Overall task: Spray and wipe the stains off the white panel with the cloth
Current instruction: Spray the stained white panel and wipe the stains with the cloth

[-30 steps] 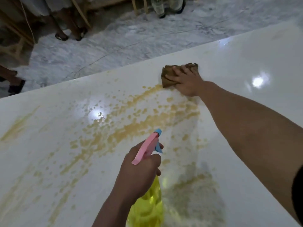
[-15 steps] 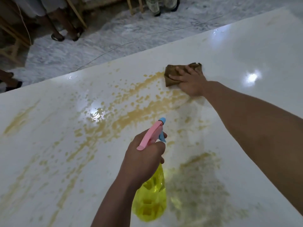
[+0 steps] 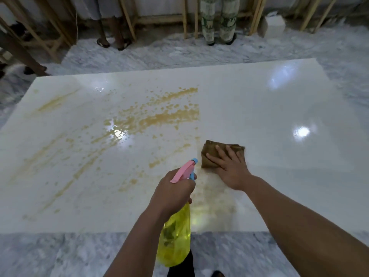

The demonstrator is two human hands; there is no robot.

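Right hand (image 3: 229, 168) presses flat on the cloth (image 3: 217, 152); left hand (image 3: 173, 190) grips the spray bottle (image 3: 175, 236); overlap firm strokes leftward across the stains (image 3: 159, 114).

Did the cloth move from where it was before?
Yes. The cloth slid toward the person, from the far end of the stains to their near side.

White panel (image 3: 259, 108), yellow-brown stains (image 3: 159, 114), brown cloth (image 3: 211, 154), yellow bottle (image 3: 175, 242)

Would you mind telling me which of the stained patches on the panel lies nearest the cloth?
The small cluster of yellow-brown spots just left of the cloth, under the right hand; the dense streaks and the far-left smear lie farther off.
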